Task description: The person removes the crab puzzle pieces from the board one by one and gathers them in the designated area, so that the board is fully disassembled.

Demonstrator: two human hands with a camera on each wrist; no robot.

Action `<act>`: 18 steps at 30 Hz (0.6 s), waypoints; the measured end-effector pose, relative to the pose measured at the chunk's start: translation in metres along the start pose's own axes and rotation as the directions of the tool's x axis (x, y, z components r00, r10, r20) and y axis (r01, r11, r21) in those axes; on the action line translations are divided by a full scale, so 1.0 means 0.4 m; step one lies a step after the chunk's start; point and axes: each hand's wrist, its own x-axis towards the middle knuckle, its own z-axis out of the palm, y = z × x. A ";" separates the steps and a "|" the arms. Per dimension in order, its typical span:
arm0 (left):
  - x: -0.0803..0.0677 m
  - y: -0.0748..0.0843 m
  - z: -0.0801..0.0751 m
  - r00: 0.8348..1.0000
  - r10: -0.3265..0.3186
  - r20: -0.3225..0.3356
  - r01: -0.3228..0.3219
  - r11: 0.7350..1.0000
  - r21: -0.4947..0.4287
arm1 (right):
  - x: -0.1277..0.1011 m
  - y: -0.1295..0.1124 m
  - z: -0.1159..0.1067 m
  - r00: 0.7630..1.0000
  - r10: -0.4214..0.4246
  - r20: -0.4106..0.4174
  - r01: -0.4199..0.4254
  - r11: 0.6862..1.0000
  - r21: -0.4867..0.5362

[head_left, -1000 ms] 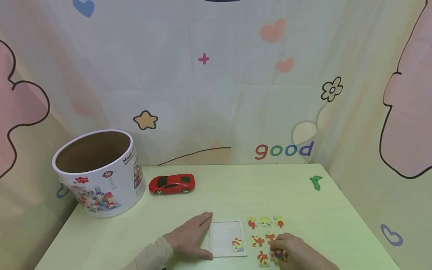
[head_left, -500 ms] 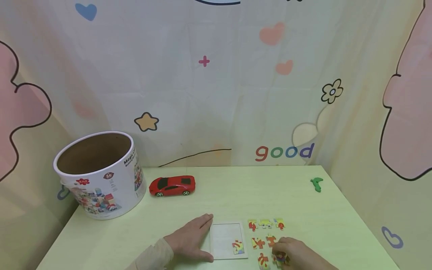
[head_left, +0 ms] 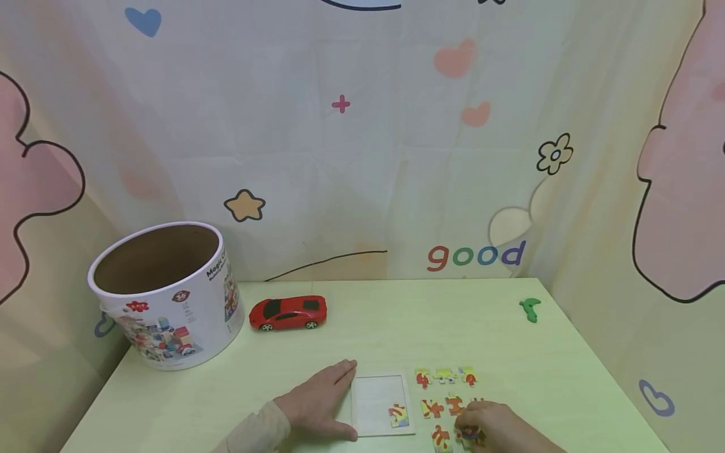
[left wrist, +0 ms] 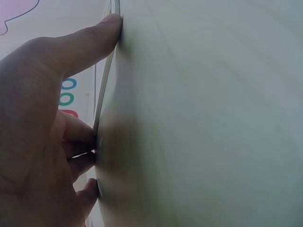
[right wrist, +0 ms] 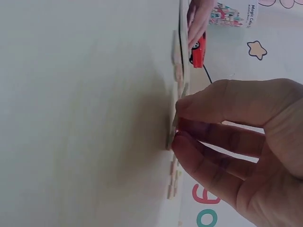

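Observation:
My left hand [head_left: 323,402] lies with fingers and thumb spread along the left side of a shallow square puzzle tray [head_left: 376,435]; its fingertips touch the edge. One printed jigsaw piece [head_left: 399,416] sits in the tray's lower right corner. Right of the tray, loose jigsaw pieces [head_left: 433,409] lie in rough rows on the table. My right hand [head_left: 501,428] is over the right end of the lower rows, pinching a dark-printed jigsaw piece [head_left: 469,434] between thumb and fingers, low over the table. The hand hides part of the pieces beneath it.
A red toy car [head_left: 289,313] stands behind the tray to the left, beside a large white bucket [head_left: 187,321] with an open top. A small green object [head_left: 530,309] lies at the back right of the table. A printed curtain [head_left: 362,157] hangs behind.
My right hand has shifted slightly toward me, and the edge of another piece now shows behind its knuckles. The left hand and the tray keep their places.

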 end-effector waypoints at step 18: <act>-0.002 0.002 -0.002 1.000 0.002 -0.009 -0.002 1.000 -0.006 | 0.018 -0.003 -0.008 0.998 -0.004 0.064 0.004 1.000 -0.005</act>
